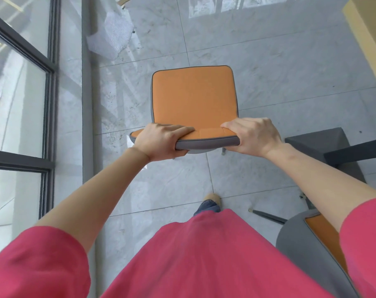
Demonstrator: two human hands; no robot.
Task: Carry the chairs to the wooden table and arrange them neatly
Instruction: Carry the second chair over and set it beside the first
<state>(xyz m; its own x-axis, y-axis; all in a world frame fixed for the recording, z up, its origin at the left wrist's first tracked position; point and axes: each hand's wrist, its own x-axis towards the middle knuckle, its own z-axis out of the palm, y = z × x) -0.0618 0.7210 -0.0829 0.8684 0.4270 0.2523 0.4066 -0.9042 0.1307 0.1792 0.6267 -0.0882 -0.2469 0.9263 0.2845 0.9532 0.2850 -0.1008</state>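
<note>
An orange chair with grey edging and a grey back shell stands in front of me on the marble floor. My left hand grips the left end of its backrest top, and my right hand grips the right end. Most of the chair's legs are hidden under the seat; one foot shows below the backrest. A second orange and grey chair is at my lower right, partly covered by my right arm. A pale wooden surface shows at the top right corner.
A dark-framed glass window wall and a raised stone sill run along the left. A dark grey piece of furniture stands at the right. A white scrap of sheeting lies on the floor ahead.
</note>
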